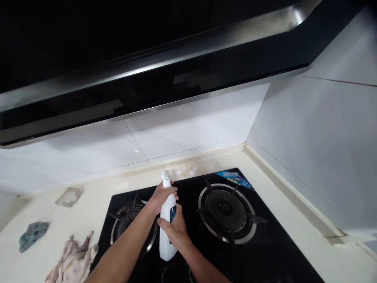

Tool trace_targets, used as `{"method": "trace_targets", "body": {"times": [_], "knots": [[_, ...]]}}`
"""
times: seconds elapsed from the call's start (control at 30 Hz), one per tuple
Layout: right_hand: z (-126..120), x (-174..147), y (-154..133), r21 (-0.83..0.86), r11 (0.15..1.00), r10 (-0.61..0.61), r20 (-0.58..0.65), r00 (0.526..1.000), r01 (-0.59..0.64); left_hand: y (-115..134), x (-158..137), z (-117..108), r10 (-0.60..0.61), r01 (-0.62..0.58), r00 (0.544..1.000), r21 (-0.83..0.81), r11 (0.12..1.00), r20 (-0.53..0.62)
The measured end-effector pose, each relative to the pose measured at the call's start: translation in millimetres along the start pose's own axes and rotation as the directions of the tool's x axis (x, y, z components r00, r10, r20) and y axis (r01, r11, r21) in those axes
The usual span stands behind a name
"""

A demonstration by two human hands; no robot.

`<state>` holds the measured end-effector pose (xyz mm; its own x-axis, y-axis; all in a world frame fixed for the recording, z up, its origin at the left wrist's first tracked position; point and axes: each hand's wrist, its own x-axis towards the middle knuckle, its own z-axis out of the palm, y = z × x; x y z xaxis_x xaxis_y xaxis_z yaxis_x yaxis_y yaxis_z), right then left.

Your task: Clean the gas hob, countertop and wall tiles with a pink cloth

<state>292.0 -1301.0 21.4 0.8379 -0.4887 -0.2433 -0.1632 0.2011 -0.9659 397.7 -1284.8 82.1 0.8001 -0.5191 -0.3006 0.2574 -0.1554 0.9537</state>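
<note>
A white plastic bottle (167,204) with a white cap and a dark blue label is held in both hands above the black gas stove. My left hand (163,195) wraps round its neck just below the cap. Lower down, my right hand (176,226) grips the body beside the label. The bottle leans slightly, its cap pointing toward the back wall. Left of the bottle is one burner (129,220), partly covered by my left forearm; the right burner (225,208) shows whole.
A black range hood (165,78) hangs low over the stove (265,251). On the counter at left lie a pinkish cloth (73,259), a grey-blue rag (33,235) and a clear shallow dish (69,197). A tiled wall (318,149) stands at right.
</note>
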Motion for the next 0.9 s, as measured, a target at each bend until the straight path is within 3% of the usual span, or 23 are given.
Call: {"method": "trace_targets", "body": {"times": [0.2, 0.37, 0.67, 0.9], "knots": [[2.2, -11.6, 6.8, -0.019, 1.000, -0.022, -0.068, 0.997, 0.021, 0.3, -16.0, 2.8, 0.044, -0.043, 0.993, -0.013, 0.999, 0.108], [2.4, -11.7, 10.3, 0.023, 1.000, -0.003, -0.102, 0.995, 0.005, -3.9, -9.5, 11.6, 0.020, -0.022, 0.996, 0.026, 0.999, 0.088], [6.0, -21.3, 15.0, 0.021, 0.999, -0.038, -0.057, 0.998, 0.039, -5.9, -27.9, 0.4, 0.009, -0.008, 0.997, -0.025, 1.000, 0.079], [9.4, -22.9, 21.0, 0.024, 0.997, -0.072, -0.081, 0.994, 0.074, -7.6, -29.4, 1.3, 0.036, -0.038, 0.998, 0.049, 0.998, 0.048]]}}
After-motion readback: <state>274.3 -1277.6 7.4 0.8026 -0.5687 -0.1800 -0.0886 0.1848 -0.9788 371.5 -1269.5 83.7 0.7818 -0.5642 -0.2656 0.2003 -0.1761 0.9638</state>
